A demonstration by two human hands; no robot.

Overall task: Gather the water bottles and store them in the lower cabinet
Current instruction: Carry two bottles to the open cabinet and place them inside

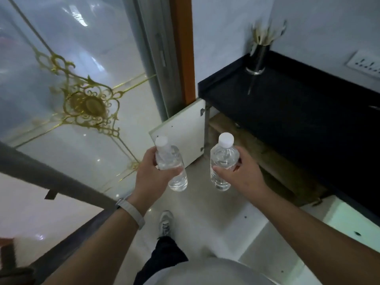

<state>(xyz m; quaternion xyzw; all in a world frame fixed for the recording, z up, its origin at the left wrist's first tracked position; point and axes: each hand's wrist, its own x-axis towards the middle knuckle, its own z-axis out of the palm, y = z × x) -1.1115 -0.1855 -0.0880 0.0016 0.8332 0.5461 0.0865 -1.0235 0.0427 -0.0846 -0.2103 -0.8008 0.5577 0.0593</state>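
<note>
I hold two clear water bottles with white caps in front of me. My left hand grips the left bottle around its middle. My right hand grips the right bottle the same way. Both bottles are roughly upright, caps tilted away from me. Beyond them the lower cabinet under the black counter stands open, showing a wooden shelf. Its left white door is swung out just behind the left bottle.
The black countertop runs along the right, with a steel holder of utensils in its far corner. A second white door is open at the lower right. A glass panel with gold ornament fills the left. My shoe is on the pale floor.
</note>
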